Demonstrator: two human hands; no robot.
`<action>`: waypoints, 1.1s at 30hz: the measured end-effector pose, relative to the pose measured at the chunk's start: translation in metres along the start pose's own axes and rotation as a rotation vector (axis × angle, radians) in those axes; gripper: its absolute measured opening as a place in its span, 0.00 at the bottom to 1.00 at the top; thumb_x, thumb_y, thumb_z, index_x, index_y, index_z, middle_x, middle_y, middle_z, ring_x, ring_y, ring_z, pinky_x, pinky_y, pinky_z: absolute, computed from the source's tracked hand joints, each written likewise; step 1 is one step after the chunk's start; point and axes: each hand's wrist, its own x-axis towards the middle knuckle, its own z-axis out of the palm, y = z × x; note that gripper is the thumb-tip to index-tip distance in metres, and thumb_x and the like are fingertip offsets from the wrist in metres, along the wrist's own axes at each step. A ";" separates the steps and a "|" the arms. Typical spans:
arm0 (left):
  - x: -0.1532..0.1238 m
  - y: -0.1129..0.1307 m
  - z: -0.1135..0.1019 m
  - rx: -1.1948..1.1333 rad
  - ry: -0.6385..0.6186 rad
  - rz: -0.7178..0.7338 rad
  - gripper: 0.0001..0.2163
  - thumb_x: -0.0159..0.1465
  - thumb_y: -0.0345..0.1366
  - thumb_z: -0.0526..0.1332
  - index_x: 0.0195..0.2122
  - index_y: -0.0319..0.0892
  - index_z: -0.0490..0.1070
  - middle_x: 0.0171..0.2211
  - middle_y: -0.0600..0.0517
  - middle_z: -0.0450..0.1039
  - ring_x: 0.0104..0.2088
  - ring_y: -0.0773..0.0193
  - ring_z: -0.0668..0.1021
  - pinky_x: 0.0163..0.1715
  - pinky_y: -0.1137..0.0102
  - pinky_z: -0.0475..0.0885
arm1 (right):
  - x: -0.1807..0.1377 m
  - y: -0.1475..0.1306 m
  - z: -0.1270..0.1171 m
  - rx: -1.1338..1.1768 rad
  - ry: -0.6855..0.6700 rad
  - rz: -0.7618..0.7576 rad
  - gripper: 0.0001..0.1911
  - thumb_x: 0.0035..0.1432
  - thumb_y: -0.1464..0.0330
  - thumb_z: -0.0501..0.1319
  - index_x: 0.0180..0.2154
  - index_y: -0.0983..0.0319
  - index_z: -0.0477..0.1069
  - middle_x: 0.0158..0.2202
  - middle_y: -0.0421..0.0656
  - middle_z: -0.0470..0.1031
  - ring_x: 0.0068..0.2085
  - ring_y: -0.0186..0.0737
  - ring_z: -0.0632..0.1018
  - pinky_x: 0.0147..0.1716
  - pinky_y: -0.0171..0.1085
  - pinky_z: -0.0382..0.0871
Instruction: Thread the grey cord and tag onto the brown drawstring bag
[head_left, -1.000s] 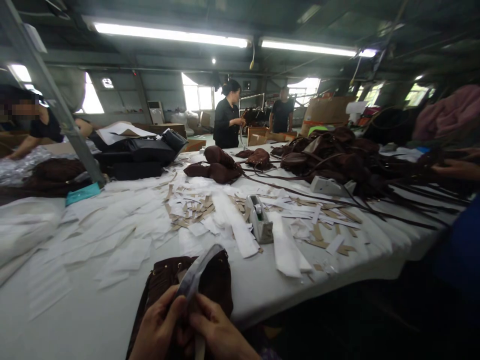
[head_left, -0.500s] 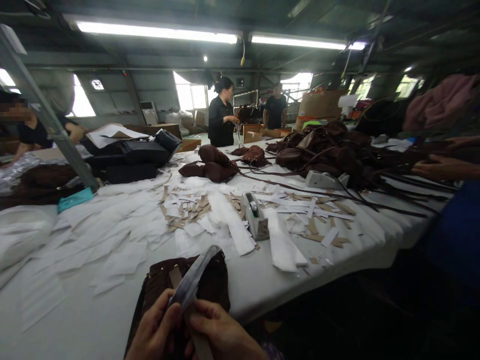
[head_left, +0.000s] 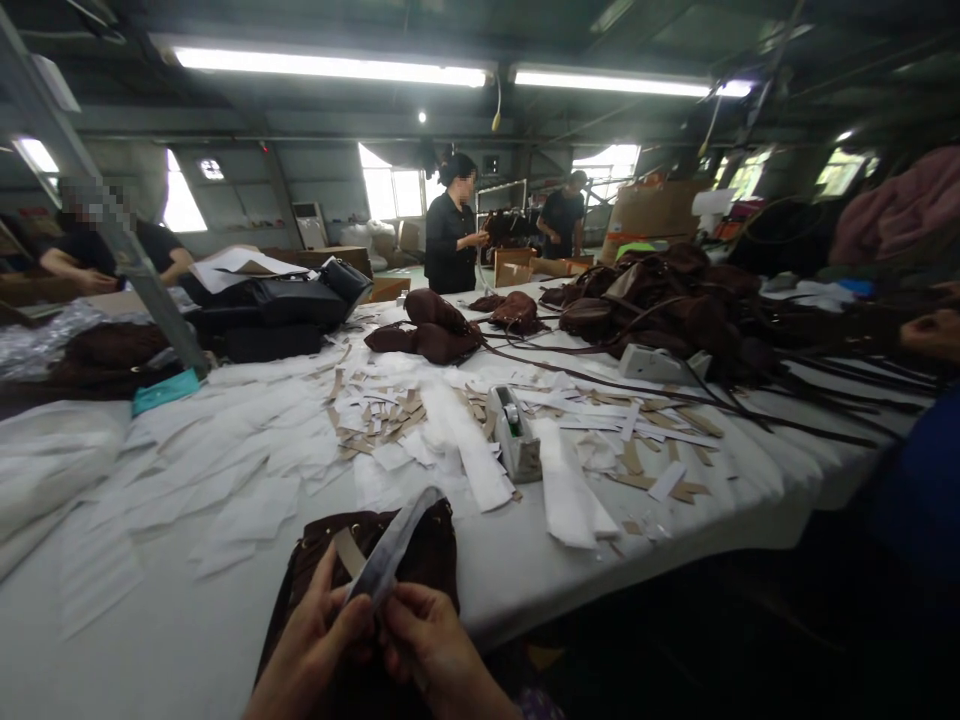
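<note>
Pinching the grey strip (head_left: 394, 545) at its lower end: left hand (head_left: 311, 650) and right hand (head_left: 439, 650), thumbs pressed to forefingers.
It slants up over the brown bag (head_left: 427, 560) at the table (head_left: 172, 640) edge; since a second ago the left thumb has lifted, baring a tan tab (head_left: 349, 552); the handling looks mid-way.

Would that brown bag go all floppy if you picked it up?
Probably floppy: the brown bag lies slumped and creased on the table. It likely won't roll, since it rests flat. Its dull, suede-like surface probably isn't slippery.
</note>
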 end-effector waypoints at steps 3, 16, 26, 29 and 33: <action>0.001 -0.002 -0.012 0.048 -0.121 -0.041 0.26 0.60 0.50 0.61 0.53 0.38 0.63 0.27 0.52 0.72 0.28 0.60 0.75 0.28 0.69 0.73 | -0.002 -0.001 -0.001 -0.130 0.012 -0.046 0.22 0.48 0.53 0.69 0.28 0.67 0.73 0.19 0.36 0.68 0.16 0.24 0.65 0.13 0.26 0.53; 0.006 0.008 -0.011 0.026 -0.118 -0.015 0.18 0.60 0.48 0.61 0.39 0.36 0.71 0.27 0.53 0.69 0.23 0.69 0.69 0.18 0.78 0.65 | -0.026 -0.039 -0.008 -0.191 -0.129 0.008 0.35 0.33 0.65 0.78 0.45 0.61 0.69 0.43 0.45 0.78 0.46 0.43 0.77 0.43 0.36 0.68; 0.006 0.019 -0.010 0.128 -0.158 0.017 0.09 0.57 0.40 0.61 0.31 0.38 0.72 0.24 0.57 0.63 0.25 0.67 0.65 0.20 0.78 0.60 | -0.002 -0.064 -0.001 -1.097 0.039 -0.528 0.10 0.59 0.64 0.60 0.28 0.59 0.76 0.31 0.42 0.74 0.34 0.41 0.73 0.34 0.37 0.66; 0.006 0.024 -0.008 0.191 -0.183 0.109 0.06 0.56 0.36 0.61 0.27 0.38 0.71 0.23 0.57 0.62 0.26 0.68 0.64 0.24 0.77 0.59 | 0.009 -0.073 0.004 -1.303 -0.080 -0.685 0.08 0.60 0.69 0.58 0.32 0.57 0.77 0.34 0.43 0.76 0.38 0.43 0.73 0.38 0.38 0.65; 0.006 0.026 -0.012 0.191 -0.216 0.143 0.08 0.57 0.38 0.60 0.27 0.39 0.73 0.22 0.57 0.62 0.24 0.68 0.64 0.23 0.76 0.60 | 0.022 -0.074 0.005 -1.371 -0.132 -0.613 0.10 0.62 0.68 0.57 0.30 0.58 0.75 0.28 0.42 0.75 0.32 0.41 0.72 0.33 0.38 0.63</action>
